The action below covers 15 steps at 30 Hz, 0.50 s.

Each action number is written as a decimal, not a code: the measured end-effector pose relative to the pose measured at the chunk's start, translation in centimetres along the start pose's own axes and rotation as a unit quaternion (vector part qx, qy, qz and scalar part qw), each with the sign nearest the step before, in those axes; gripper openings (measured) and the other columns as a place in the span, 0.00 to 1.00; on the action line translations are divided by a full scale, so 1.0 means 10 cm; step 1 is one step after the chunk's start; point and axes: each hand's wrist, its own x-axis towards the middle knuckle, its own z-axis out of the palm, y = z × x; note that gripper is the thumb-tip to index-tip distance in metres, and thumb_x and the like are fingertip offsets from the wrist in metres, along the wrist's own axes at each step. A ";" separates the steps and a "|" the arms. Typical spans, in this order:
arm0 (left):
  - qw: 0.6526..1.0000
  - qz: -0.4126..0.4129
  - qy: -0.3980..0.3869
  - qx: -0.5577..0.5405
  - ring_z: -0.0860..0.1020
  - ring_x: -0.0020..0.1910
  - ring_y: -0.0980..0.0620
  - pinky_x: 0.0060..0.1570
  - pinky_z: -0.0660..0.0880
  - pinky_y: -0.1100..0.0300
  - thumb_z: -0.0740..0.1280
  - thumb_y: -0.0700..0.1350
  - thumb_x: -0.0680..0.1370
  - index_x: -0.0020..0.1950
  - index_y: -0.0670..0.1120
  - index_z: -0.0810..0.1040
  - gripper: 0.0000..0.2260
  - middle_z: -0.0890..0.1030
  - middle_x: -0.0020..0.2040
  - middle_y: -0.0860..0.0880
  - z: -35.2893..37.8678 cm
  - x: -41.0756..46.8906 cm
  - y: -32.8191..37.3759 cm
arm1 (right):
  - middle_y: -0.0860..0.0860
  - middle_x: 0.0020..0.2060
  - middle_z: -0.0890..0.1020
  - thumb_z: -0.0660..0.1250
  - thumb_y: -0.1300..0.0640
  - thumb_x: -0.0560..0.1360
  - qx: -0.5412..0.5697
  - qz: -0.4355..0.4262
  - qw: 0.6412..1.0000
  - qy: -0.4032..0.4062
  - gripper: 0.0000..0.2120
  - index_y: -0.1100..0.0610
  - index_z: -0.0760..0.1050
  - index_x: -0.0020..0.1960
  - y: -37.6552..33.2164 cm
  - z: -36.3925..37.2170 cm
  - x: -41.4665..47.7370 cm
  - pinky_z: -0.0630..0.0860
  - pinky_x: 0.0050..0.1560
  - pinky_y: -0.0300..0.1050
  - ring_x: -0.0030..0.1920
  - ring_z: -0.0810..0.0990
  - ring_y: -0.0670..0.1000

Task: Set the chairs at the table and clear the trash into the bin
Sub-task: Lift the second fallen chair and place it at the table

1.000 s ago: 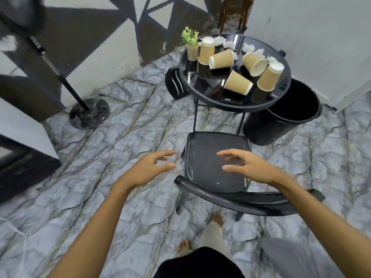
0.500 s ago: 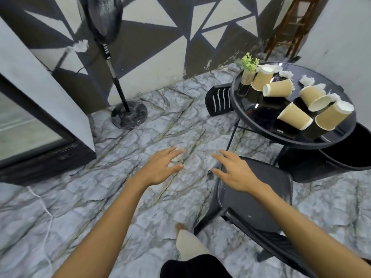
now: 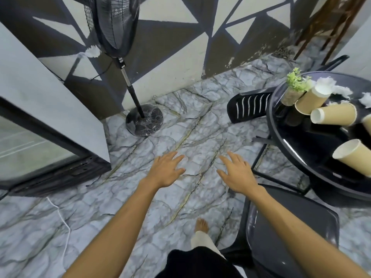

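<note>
Hands hovering empty over the floor.
Left hand and right hand are spreading their fingers apart, beside the chair at the desk edge.

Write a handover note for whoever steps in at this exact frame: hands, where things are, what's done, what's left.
Left hand and right hand: both open, empty, held over bare floor.
Near chair: at the round table, seat facing it, looks set.
Second chair: lying tipped on the floor left of the table; needs righting and placing.
Paper cups and crumpled tissues: on the tabletop beside the small plant, uncleared.
Bin: not in view.
</note>
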 end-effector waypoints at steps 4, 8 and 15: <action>1.000 -0.013 -0.004 0.017 0.54 0.79 0.47 0.75 0.51 0.45 0.56 0.59 0.82 0.79 0.54 0.58 0.26 0.54 0.81 0.48 -0.26 0.48 -0.18 | 0.55 0.78 0.56 0.58 0.44 0.81 0.014 0.027 0.999 -0.025 0.27 0.51 0.58 0.77 -0.04 -0.10 0.54 0.58 0.73 0.59 0.78 0.54 0.57; 0.999 -0.014 -0.020 0.026 0.53 0.79 0.47 0.75 0.51 0.45 0.56 0.59 0.82 0.79 0.54 0.57 0.27 0.54 0.81 0.48 -0.49 1.06 -0.38 | 0.55 0.78 0.57 0.58 0.44 0.81 0.034 0.057 0.997 -0.038 0.26 0.51 0.59 0.76 -0.02 -0.21 1.12 0.59 0.73 0.58 0.77 0.56 0.57; 0.996 0.014 -0.053 0.064 0.53 0.79 0.47 0.75 0.51 0.46 0.53 0.61 0.82 0.80 0.54 0.54 0.28 0.53 0.81 0.48 -1.04 2.33 -0.71 | 0.56 0.77 0.60 0.58 0.44 0.80 0.054 0.123 0.991 -0.031 0.26 0.51 0.61 0.75 0.04 -0.51 2.20 0.62 0.72 0.59 0.75 0.59 0.58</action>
